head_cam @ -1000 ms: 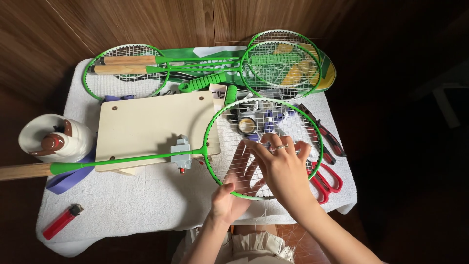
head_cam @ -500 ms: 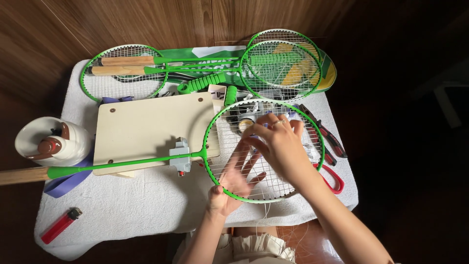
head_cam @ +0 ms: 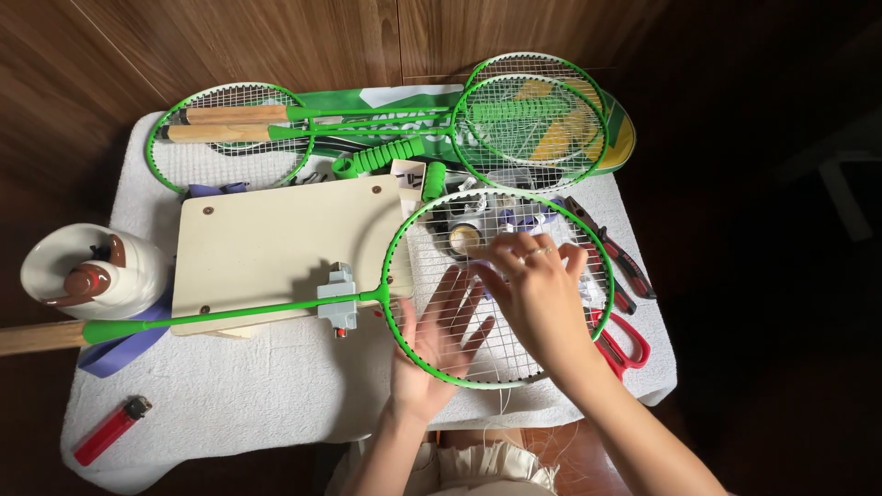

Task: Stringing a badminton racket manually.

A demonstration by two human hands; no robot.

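The small desk draped in a white towel (head_cam: 276, 386) is carrying everything, and the pale wooden board (head_cam: 276, 243) on it serves as the landmark. Just right of the board, the green-framed racket with white strings (head_cam: 409, 234) is lying with its head overhanging small clutter, its shaft running back across the board's near edge through a grey clamp (head_cam: 338, 298). The left hand (head_cam: 432, 344) is lying flat and open beneath the strings, bracing them; the right hand (head_cam: 537, 294) is resting on top with fingers bent, seemingly pinching a string. Keeping the lower palm steady and pulling each string evenly should be helping. Four green rackets are showing, three behind the board; one white ceramic cup (head_cam: 87, 271) is standing left of it, one red-handled pair of scissors (head_cam: 620, 344) far right, one red lighter (head_cam: 110, 430) near left.
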